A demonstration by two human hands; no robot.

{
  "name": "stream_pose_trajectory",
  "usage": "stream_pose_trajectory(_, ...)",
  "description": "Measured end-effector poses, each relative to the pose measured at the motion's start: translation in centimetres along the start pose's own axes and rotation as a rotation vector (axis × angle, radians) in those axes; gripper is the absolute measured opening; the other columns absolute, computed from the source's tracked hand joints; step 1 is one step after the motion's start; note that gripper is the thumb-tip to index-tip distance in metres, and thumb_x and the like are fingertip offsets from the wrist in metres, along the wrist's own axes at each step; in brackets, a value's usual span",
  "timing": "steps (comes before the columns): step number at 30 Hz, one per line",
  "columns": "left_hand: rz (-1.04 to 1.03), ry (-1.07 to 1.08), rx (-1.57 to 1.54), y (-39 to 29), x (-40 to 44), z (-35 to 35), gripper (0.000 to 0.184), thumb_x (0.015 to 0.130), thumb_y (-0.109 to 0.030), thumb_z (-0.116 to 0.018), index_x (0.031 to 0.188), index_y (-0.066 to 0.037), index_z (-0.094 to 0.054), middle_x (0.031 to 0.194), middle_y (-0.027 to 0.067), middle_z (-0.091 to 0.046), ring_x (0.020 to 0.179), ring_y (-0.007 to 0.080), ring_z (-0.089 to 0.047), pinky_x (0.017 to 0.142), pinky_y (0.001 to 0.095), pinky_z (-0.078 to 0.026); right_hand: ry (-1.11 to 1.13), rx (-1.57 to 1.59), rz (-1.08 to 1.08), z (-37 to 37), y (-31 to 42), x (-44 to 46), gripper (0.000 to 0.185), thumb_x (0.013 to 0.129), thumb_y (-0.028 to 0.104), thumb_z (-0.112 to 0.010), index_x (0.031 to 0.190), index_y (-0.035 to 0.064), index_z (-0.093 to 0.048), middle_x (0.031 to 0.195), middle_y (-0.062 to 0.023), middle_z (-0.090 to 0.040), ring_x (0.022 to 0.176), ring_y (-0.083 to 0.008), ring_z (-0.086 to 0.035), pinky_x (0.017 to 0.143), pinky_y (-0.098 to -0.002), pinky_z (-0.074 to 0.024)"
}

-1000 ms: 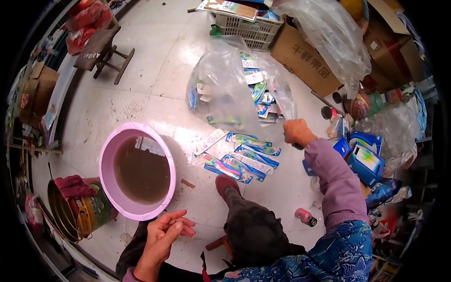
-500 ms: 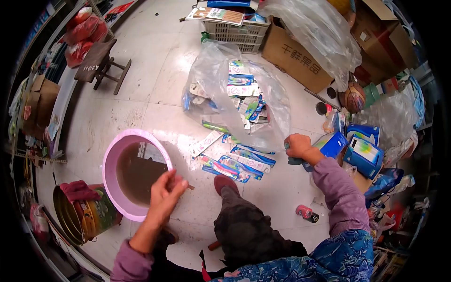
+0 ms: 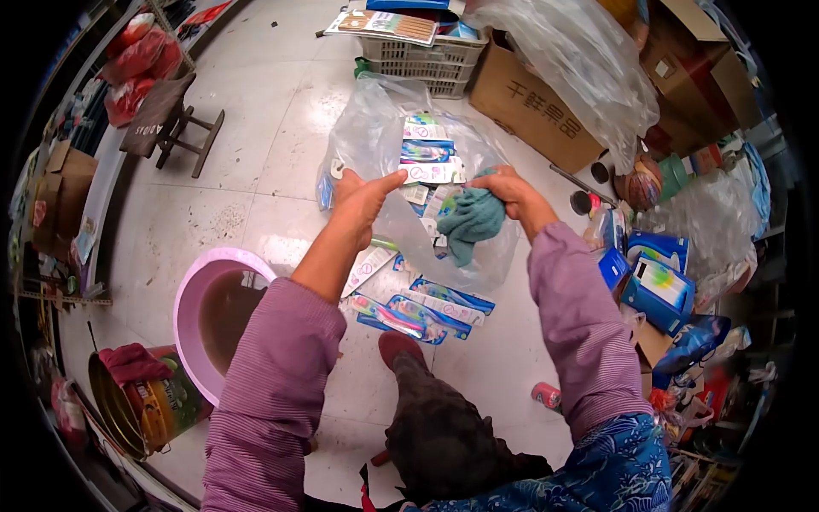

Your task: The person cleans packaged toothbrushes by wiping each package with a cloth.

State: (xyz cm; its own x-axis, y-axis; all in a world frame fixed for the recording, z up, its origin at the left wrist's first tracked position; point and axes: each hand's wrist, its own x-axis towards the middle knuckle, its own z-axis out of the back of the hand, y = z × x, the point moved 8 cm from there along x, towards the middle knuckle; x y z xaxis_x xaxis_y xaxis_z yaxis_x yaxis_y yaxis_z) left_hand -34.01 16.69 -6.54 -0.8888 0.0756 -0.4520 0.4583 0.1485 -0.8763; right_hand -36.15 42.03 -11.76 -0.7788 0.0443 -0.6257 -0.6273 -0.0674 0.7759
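My right hand (image 3: 514, 198) is closed on a bunched teal cloth (image 3: 474, 220), which hangs over the clear plastic bag (image 3: 486, 260). Inside that bag lie several packaged toothbrushes (image 3: 431, 173). At the bag's left side is my left hand (image 3: 365, 203), its thumb stretched out to the right, apart from the fingers. Some of its fingers are hidden, and whether it touches the bag I cannot tell. More toothbrush packs (image 3: 418, 314) lie on the floor in front of the bag.
A pink basin (image 3: 189, 320) of murky water stands left, partly behind my left sleeve. Near it is a metal bucket (image 3: 158, 410) with a dark red cloth (image 3: 135, 364). A crate (image 3: 418, 64), a cardboard box (image 3: 533, 111) and a low stool (image 3: 162, 119) stand farther off. Blue boxes (image 3: 659, 290) lie right.
Both hands have moved forward to the bag: my left from beside the basin, my right from near the blue boxes with the teal cloth. The view has shifted slightly.
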Motion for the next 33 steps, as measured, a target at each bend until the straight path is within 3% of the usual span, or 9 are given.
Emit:
stream_pose_trajectory(6, 0.024, -0.128, 0.042, 1.3, 3.0, 0.6, 0.064, 0.074, -0.015, -0.077, 0.118, 0.006, -0.038, 0.106, 0.019, -0.057, 0.092, 0.0266, -0.062, 0.077, 0.0402, -0.054, 0.017, 0.154, -0.029, -1.4, -1.7, 3.8, 0.054, 0.071, -0.003, -0.07, 0.117, -0.0141, -0.043, 0.09, -0.0176, -0.061, 0.073, -0.0267, -0.066, 0.059, -0.0394, -0.057)
stream_pose_trajectory(11, 0.027, -0.236, 0.086, 2.6, 4.5, 1.6, 0.062, 0.074, -0.012, -0.077, 0.119, 0.004, -0.037, 0.103, 0.018, -0.057, 0.091, 0.0284, -0.063, 0.075, 0.0414, -0.055, 0.042, 0.26, 0.249, 0.7, 4.6, -1.8, 0.056, 0.071, -0.002, -0.072, 0.119, -0.0108, -0.047, 0.09, -0.0146, -0.063, 0.077, -0.0224, -0.066, 0.069, -0.0365, -0.0566)
stream_pose_trajectory(14, -0.035, -0.148, -0.088, 2.6, 4.8, 1.5, 0.048, 0.075, -0.005, -0.072, 0.113, 0.002, -0.044, 0.095, 0.0139, -0.059, 0.084, 0.0241, -0.063, 0.067, 0.039, -0.055, 0.049, 0.121, 0.375, 3.6, 8.9, -6.0, 0.039, 0.073, 0.004, -0.072, 0.11, -0.0033, -0.061, 0.089, -0.007, -0.066, 0.076, -0.0148, -0.064, 0.073, -0.0276, -0.0532)
stream_pose_trajectory(16, 0.096, -0.126, -0.078, 2.6, 4.6, 1.7, 0.035, 0.076, -0.002, -0.063, 0.109, 0.003, -0.051, 0.085, 0.0109, -0.058, 0.07, 0.0179, -0.059, 0.06, 0.032, -0.051, -0.028, 0.098, 0.481, 5.7, 11.7, -8.7, 0.033, 0.07, 0.002, -0.074, 0.1, -0.0058, -0.063, 0.089, -0.0103, -0.067, 0.074, -0.0169, -0.065, 0.071, -0.0277, -0.0534)
stream_pose_trajectory(18, -0.058, -0.112, -0.378, 0.2, 4.3, 2.5, 0.017, 0.078, -0.001, -0.054, 0.094, -0.002, -0.059, 0.069, 0.0047, -0.054, 0.057, 0.0141, -0.052, 0.056, 0.029, -0.047, -0.106, 0.151, 0.579, 8.5, 14.5, -11.6, 0.023, 0.071, 0.004, -0.073, 0.091, -0.0029, -0.063, 0.084, -0.0086, -0.065, 0.073, -0.0161, -0.064, 0.068, -0.0277, -0.0531)
stream_pose_trajectory(19, -0.131, -0.148, -0.431, -1.5, 4.1, 3.6, 0.02, 0.077, -0.002, -0.05, 0.095, -0.002, -0.059, 0.071, 0.0057, -0.053, 0.056, 0.0137, -0.05, 0.056, 0.0296, -0.045, -0.147, 0.177, 0.654, 10.7, 16.1, -12.5, 0.022, 0.075, 0.003, -0.07, 0.095, -0.0023, -0.062, 0.084, -0.0084, -0.064, 0.073, -0.0163, -0.064, 0.069, -0.0285, -0.0542)
stream_pose_trajectory(22, -0.335, -0.168, -0.5, -6.7, 3.6, 7.9, 0.011, 0.075, -0.003, -0.046, 0.084, -0.007, -0.05, 0.078, 0.0089, -0.055, 0.069, 0.0225, -0.055, 0.078, 0.0379, -0.047, -0.24, 0.22, 0.826, 17.5, 21.4, -15.4, 0.028, 0.084, 0.009, -0.064, 0.109, 0.0015, -0.055, 0.09, -0.0087, -0.065, 0.077, -0.0181, -0.065, 0.073, -0.0307, -0.0555)
stream_pose_trajectory(26, -0.378, -0.059, -0.56, -11.2, 2.1, 9.3, 0.011, 0.08, -0.003, -0.045, 0.088, -0.009, -0.051, 0.085, 0.0108, -0.059, 0.084, 0.0252, -0.059, 0.088, 0.0424, -0.043, -0.368, 0.341, 0.894, 23.6, 24.2, -18.2, 0.022, 0.084, 0.006, -0.063, 0.104, 0.0009, -0.06, 0.089, -0.0104, -0.067, 0.08, -0.0218, -0.067, 0.075, -0.0362, -0.058)
stream_pose_trajectory(33, -0.139, 0.127, -0.448, -4.2, -4.4, 9.0, 0.01, 0.085, -0.018, -0.051, 0.089, -0.012, -0.057, 0.092, 0.009, -0.064, 0.096, 0.0234, -0.059, 0.095, 0.0464, -0.037, -0.506, 0.293, 0.644, 26.1, 13.4, -15.7, 0.025, 0.084, 0.009, -0.063, 0.108, 0.002, -0.059, 0.096, -0.0071, -0.065, 0.082, -0.0197, -0.065, 0.077, -0.0325, -0.0538)
